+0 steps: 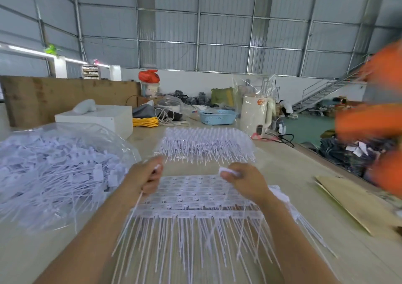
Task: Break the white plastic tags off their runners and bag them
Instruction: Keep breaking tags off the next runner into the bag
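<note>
Beige table, stacked white tags with long thin tails.

A stack of white tag sheets lies flat near the table's near edge, heads in rows, thin tails fanning toward the viewer. A second stack lies farther back at mid-table. At the left edge, a clear plastic bag bulges with loose tags.

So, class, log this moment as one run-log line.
left hand: grips tag strip | right hand: grips white tag piece | stack of tag sheets: on table, under hands | clear bag: left, holds loose tags
</note>
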Demonstrator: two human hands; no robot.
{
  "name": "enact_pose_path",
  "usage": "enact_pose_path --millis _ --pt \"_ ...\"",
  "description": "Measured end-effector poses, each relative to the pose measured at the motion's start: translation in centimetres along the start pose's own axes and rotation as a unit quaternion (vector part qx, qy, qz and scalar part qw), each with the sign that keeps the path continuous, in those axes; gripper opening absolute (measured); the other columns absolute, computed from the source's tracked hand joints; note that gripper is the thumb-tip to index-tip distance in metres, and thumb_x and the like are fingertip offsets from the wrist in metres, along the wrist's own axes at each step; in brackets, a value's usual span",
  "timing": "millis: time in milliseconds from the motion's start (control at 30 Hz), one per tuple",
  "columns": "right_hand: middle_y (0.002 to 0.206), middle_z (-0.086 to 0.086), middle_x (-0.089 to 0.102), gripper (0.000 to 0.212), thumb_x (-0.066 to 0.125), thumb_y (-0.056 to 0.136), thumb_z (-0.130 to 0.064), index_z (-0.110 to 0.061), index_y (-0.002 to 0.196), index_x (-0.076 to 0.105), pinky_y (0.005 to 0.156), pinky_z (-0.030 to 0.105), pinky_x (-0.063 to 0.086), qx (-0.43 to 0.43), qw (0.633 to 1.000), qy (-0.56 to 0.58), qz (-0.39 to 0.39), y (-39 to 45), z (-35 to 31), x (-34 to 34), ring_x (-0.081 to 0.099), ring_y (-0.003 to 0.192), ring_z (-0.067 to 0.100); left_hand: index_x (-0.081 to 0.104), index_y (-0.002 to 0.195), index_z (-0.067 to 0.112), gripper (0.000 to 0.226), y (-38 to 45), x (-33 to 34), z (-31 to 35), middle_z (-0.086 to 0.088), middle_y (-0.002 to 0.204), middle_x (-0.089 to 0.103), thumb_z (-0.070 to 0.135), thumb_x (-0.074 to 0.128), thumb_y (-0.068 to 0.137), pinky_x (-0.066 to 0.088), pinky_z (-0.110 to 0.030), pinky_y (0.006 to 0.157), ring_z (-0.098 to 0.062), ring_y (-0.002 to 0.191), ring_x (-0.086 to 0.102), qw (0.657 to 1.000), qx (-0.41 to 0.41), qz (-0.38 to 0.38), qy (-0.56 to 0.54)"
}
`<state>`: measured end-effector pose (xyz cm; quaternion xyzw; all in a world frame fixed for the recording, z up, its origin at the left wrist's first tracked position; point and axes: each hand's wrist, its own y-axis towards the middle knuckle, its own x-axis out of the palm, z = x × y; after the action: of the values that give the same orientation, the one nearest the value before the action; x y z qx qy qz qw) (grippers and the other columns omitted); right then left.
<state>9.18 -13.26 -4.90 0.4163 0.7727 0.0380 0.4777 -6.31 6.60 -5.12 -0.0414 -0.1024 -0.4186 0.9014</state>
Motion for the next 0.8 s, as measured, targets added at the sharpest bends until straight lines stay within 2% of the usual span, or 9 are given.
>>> enact_pose_path --millis 67,200,333,400,467,500,600,700,800 --pt "0.065 -0.005 0.049 0.027 0.055 0.093 -0.033 -0.02 0.07 0.054 0.065 0.032 0.036 -0.031 0.994 0.092 0.052 0.3 -1.3 -0.4 0.048 0.067 0.019 0.041 0.058 0.015 0.043 0.4 -0.4 -1.0 0.005 0.043 0.032 0.035 0.051 0.094 0.015 -0.008 0.031 -0.005 0.027 0.024 0.999 0.013 0.02 -0.035" --pt "0.081 0.007 0.057 0.019 0.048 0.097 -0.024 -0.013 0.108 0.058 0.066 0.033 0.036 -0.135 0.989 0.026 -0.057 0.2 -5.0 2.9 0.051 0.076 0.025 0.059 0.074 0.011 0.038 -0.4 3.7 -3.2 0.0 0.051 0.047 0.044 0.05 0.089 0.027 -0.014 0.034 -0.009 0.032 0.035 0.997 0.075 -0.029 -0.007" --pt "0.101 0.015 0.062 0.022 0.048 0.095 -0.007 -0.005 0.115 0.056 0.077 0.032 0.041 -0.139 0.983 0.084 -0.089 -0.1 -4.8 3.1 0.053 0.088 0.021 0.064 0.065 0.015 0.068 -1.3 6.1 -3.0 -0.001 0.046 0.043 0.072 0.031 0.078 0.025 -0.013 0.037 -0.01 0.031 0.033 0.998 0.023 -0.051 -0.035" --pt "0.1 0.013 0.062 0.022 0.049 0.094 -0.005 -0.005 0.115 0.054 0.078 0.033 0.043 -0.125 0.982 0.105 -0.091 -0.3 -4.8 3.2 0.054 0.087 0.022 0.067 0.066 0.013 0.079 -1.7 6.3 -2.8 -0.003 0.046 0.04 0.081 0.025 0.069 0.022 -0.013 0.037 -0.011 0.032 0.03 0.996 0.008 -0.077 -0.037" --pt "0.091 0.003 0.059 0.024 0.051 0.092 -0.003 -0.006 0.116 0.052 0.075 0.028 0.044 -0.12 0.982 0.112 -0.091 -0.4 -4.8 3.6 0.053 0.085 0.021 0.067 0.078 0.008 0.076 -1.9 6.3 -3.0 -0.008 0.051 0.042 0.075 0.031 0.078 0.023 -0.017 0.037 -0.012 0.036 0.03 0.996 0.038 -0.078 0.032" --pt "0.086 0.0 0.056 0.025 0.051 0.091 -0.002 -0.006 0.115 0.051 0.073 0.025 0.044 -0.119 0.981 0.119 -0.093 -0.4 -4.8 3.7 0.052 0.083 0.019 0.063 0.083 0.006 0.064 -2.1 6.3 -3.1 -0.009 0.056 0.044 0.065 0.038 0.087 0.025 -0.019 0.038 -0.012 0.038 0.034 0.993 0.059 -0.068 0.07" --pt "0.084 0.004 0.055 0.03 0.061 0.086 -0.003 -0.009 0.114 0.053 0.075 0.029 0.046 -0.115 0.976 0.155 -0.096 -0.4 -4.8 3.7 0.054 0.078 0.015 0.052 0.079 0.008 0.036 -2.1 6.0 -3.4 -0.004 0.056 0.046 0.039 0.047 0.097 0.03 -0.02 0.039 -0.009 0.04 0.04 0.989 0.099 -0.028 0.108" --pt "0.093 -0.002 0.051 0.042 0.075 0.078 -0.021 -0.018 0.114 0.053 0.077 0.022 0.042 -0.091 0.979 0.166 -0.071 -0.2 -4.1 3.4 0.05 0.083 0.006 0.051 0.075 0.01 0.034 -2.0 5.6 -2.9 -0.003 0.052 0.047 0.036 0.048 0.097 0.031 -0.018 0.037 -0.01 0.041 0.042 0.988 0.123 0.021 0.085" --pt "0.081 -0.001 0.054 0.023 0.068 0.084 -0.034 -0.015 0.091 0.058 0.068 0.025 0.04 -0.069 0.985 0.118 -0.103 -0.2 -3.6 3.3 0.053 0.075 0.013 0.051 0.073 0.011 0.036 -2.1 5.6 -2.6 0.001 0.046 0.049 0.041 0.052 0.094 0.031 -0.016 0.035 -0.007 0.036 0.042 0.991 0.118 0.023 0.055"
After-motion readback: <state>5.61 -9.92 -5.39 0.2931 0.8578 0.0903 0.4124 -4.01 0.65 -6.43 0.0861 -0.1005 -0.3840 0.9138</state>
